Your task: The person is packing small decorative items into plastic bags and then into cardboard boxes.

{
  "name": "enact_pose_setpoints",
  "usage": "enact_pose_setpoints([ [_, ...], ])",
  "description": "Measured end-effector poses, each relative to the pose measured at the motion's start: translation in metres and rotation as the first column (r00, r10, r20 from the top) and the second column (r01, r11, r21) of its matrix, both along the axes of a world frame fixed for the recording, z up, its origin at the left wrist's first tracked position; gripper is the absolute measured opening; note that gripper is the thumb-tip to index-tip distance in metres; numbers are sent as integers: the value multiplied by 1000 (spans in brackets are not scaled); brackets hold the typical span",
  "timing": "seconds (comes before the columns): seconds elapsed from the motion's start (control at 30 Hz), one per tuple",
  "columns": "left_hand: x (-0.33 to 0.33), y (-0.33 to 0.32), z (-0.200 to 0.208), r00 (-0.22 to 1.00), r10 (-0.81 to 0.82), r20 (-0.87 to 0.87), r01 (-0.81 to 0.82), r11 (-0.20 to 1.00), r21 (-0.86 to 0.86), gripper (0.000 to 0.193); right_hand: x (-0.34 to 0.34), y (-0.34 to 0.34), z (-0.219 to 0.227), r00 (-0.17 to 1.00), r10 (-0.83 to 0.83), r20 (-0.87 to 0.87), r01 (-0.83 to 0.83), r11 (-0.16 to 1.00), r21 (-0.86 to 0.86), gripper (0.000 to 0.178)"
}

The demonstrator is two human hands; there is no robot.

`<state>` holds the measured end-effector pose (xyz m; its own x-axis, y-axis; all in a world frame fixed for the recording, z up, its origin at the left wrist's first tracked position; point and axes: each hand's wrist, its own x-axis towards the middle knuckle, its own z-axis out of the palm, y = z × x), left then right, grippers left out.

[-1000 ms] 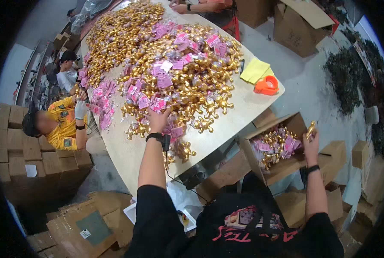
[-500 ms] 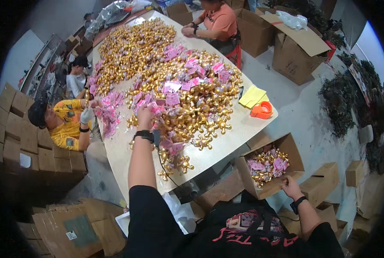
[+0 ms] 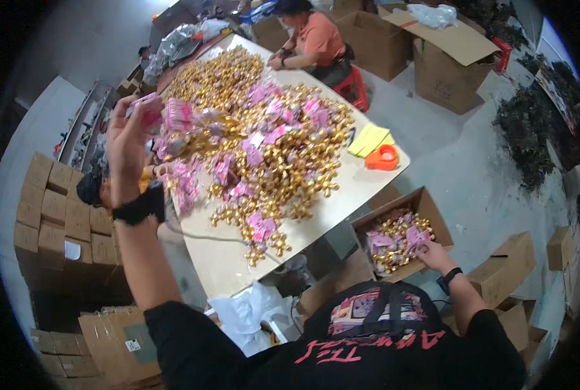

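My left hand [image 3: 126, 133] is raised at the left of the table, closed on the pink tags of a bunch of shiny gold trinkets [image 3: 205, 127]. The bunch hangs sideways over the heap and is blurred by motion. A large heap of gold trinkets [image 3: 290, 162] with pink tags covers much of the pale table [image 3: 218, 273]. At the lower right, my right hand [image 3: 435, 255] reaches over the rim of an open cardboard box [image 3: 438, 218]. Its bent fingers are beside pink tags on the gold trinkets [image 3: 394, 242] inside; what they grip is hard to make out.
Yellow paper [image 3: 370, 140] and an orange tape dispenser [image 3: 382, 157] lie at the table's right edge. A person in orange [image 3: 319, 39] sits at the far side. Stacked cartons [image 3: 49, 201] stand left, and white plastic bags [image 3: 254, 312] lie near me.
My left hand has lifted from the heap toward the upper left, bringing up a bunch of tagged trinkets. My right hand has moved from the box's rim slightly inward to the tags.
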<state>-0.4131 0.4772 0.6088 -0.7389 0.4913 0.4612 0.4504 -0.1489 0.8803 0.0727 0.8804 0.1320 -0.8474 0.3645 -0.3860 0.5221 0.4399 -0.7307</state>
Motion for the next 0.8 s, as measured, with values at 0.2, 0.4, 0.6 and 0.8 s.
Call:
enact_pose_setpoints([
  [0.2, 111, 75, 26, 983, -149, -105, 146, 989, -33, 24, -1, 48, -5, 969, -172, -180, 234, 876, 421, 53],
  [0.4, 173, 158, -138, 971, -17, 238, 74, 970, -232, 21, -3, 92, 10, 970, -243, 1, 235, 939, 252, 57],
  [0.6, 285, 172, -405, 875, -43, 482, 409, 600, -688, 15, 52, 103, -16, 993, -117, 8, 115, 981, 155, 68],
  [0.8, 357, 277, -397, 831, -279, 482, 433, -219, -874, 55, 46, 110, 3, 984, -173, 40, 153, 940, 305, 71],
])
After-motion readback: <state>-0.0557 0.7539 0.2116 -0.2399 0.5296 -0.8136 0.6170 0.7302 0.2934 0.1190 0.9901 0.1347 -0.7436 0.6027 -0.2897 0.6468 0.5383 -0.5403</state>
